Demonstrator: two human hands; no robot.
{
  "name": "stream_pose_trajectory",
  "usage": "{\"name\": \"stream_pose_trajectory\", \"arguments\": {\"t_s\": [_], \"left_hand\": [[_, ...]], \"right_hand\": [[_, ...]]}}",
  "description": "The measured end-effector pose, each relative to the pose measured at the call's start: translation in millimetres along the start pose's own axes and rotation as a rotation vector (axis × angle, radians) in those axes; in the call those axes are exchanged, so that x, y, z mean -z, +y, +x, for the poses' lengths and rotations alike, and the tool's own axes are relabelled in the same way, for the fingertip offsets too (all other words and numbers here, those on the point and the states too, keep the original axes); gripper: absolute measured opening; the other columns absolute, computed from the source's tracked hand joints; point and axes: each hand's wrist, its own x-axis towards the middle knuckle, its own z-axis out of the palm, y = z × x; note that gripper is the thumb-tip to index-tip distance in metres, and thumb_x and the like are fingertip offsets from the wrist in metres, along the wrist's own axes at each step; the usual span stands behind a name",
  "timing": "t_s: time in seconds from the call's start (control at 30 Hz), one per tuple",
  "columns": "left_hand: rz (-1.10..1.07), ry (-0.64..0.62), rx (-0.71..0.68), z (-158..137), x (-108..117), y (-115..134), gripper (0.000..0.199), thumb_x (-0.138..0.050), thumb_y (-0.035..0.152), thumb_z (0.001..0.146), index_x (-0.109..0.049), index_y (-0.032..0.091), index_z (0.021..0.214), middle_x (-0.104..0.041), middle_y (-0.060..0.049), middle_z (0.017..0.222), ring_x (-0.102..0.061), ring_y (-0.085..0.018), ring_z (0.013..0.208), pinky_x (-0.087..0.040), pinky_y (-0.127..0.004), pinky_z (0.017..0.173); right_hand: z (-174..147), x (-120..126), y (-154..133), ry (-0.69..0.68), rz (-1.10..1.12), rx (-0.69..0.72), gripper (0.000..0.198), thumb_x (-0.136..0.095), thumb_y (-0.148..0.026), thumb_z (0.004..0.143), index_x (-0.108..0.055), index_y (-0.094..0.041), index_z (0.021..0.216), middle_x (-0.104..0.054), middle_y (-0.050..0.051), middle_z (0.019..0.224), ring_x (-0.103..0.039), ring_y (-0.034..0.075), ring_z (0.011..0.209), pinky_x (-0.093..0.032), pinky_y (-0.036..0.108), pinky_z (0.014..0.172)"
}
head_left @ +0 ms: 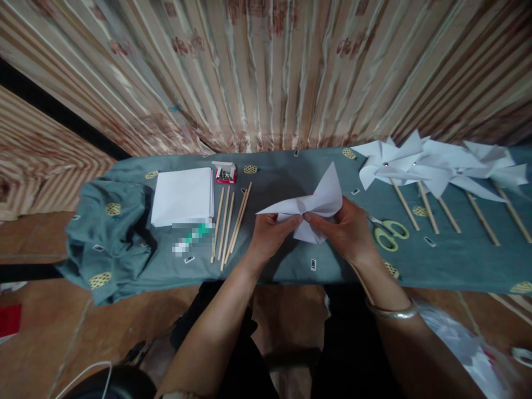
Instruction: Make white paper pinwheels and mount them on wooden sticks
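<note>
A white paper pinwheel (326, 197) with folded blades is held above the cloth in front of me. My left hand (272, 230) pinches it near the centre from the left, thumb on top. From the right, my right hand (347, 227) grips it too, its thumb close to the left one at the middle. The fingers behind the paper are hidden. No stick shows on this pinwheel. Just right of my right hand lie scissors (388, 233) with light green handles, their blades partly hidden by the hand.
Left of my hands lie several wooden sticks (226, 227), a stack of white paper (183, 197), a small red box of metal pins (225, 173) and a blurred green-and-white item (193, 238). Several finished pinwheels (432, 163) on sticks lie at the right. A pleated curtain (266, 72) hangs behind.
</note>
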Motion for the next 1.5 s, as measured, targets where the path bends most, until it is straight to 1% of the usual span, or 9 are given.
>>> {"name": "stream_pose_trajectory", "arguments": {"t_s": [0.17,0.27,0.43,0.5,0.6,0.7,0.8,1.23,1.5], "left_hand": [[0.027,-0.043,0.078,-2,0,-2,0.025,-0.085,0.034,0.058,-0.074,0.015,0.067,-0.068,0.000,0.063,-0.059,-0.012,0.059,-0.046,-0.025,0.060],[0.075,-0.086,0.048,-4,0,-2,0.030,-0.085,0.040,0.061,-0.073,0.014,0.068,-0.066,0.000,0.063,-0.057,-0.011,0.058,-0.044,-0.025,0.060],[0.101,-0.096,-0.126,3,20,5,0.041,-0.068,0.054,0.080,-0.075,0.014,0.090,-0.074,-0.009,0.089,-0.068,-0.022,0.087,-0.050,-0.032,0.079],[0.295,0.070,-0.238,12,38,9,0.034,-0.063,0.046,0.085,-0.074,0.016,0.094,-0.074,-0.009,0.096,-0.068,-0.022,0.090,-0.051,-0.034,0.083],[0.874,0.250,-0.442,25,69,15,0.017,-0.065,0.024,0.081,-0.075,0.018,0.094,-0.073,-0.009,0.097,-0.066,-0.022,0.095,-0.049,-0.037,0.092],[1.273,0.288,-0.432,31,91,16,0.021,-0.065,0.015,0.079,-0.075,0.017,0.098,-0.072,-0.010,0.100,-0.062,-0.027,0.101,-0.049,-0.040,0.094],[1.465,0.262,-0.373,33,99,13,0.019,-0.067,0.017,0.081,-0.075,0.017,0.098,-0.071,-0.010,0.097,-0.061,-0.029,0.101,-0.049,-0.040,0.090],[1.648,0.233,-0.339,38,93,12,0.013,-0.062,0.019,0.083,-0.074,0.017,0.088,-0.070,-0.010,0.088,-0.061,-0.028,0.093,-0.049,-0.038,0.083],[1.554,0.200,-0.428,41,91,5,0.027,-0.062,0.013,0.080,-0.073,0.016,0.104,-0.073,-0.014,0.109,-0.061,-0.031,0.104,-0.048,-0.045,0.095]], "right_hand": [[-1,3,-1,0.039,-0.073,-0.009,0.039,-0.079,-0.040,0.068,-0.072,-0.016,0.098,-0.079,0.008,0.089,-0.073,0.026,0.079,-0.058,0.038,0.069],[1,5,0,0.050,-0.028,-0.034,0.039,-0.080,-0.041,0.067,-0.073,-0.016,0.096,-0.079,0.008,0.089,-0.073,0.026,0.079,-0.058,0.038,0.070],[5,16,3,0.095,0.149,-0.116,0.041,-0.087,-0.040,0.059,-0.074,-0.017,0.091,-0.080,0.006,0.088,-0.073,0.024,0.075,-0.059,0.034,0.068],[6,22,2,0.111,0.231,-0.160,0.042,-0.089,-0.039,0.056,-0.074,-0.018,0.089,-0.080,0.006,0.087,-0.073,0.022,0.073,-0.059,0.033,0.066],[4,30,-3,0.084,0.373,-0.236,0.040,-0.092,-0.038,0.053,-0.076,-0.019,0.084,-0.080,0.004,0.084,-0.073,0.020,0.069,-0.060,0.031,0.065],[2,37,-8,0.048,0.485,-0.294,0.037,-0.094,-0.034,0.051,-0.077,-0.021,0.080,-0.079,0.002,0.081,-0.072,0.017,0.066,-0.059,0.027,0.063],[1,41,-10,0.036,0.526,-0.294,0.033,-0.094,-0.032,0.051,-0.076,-0.021,0.077,-0.079,0.001,0.078,-0.072,0.017,0.067,-0.060,0.027,0.065],[-4,43,-12,0.054,0.536,-0.336,0.038,-0.096,-0.030,0.045,-0.076,-0.020,0.076,-0.079,0.001,0.078,-0.071,0.017,0.065,-0.059,0.027,0.063],[-6,40,-9,0.011,0.514,-0.335,0.035,-0.095,-0.031,0.049,-0.076,-0.021,0.077,-0.079,0.001,0.079,-0.072,0.018,0.065,-0.060,0.029,0.062]]}}
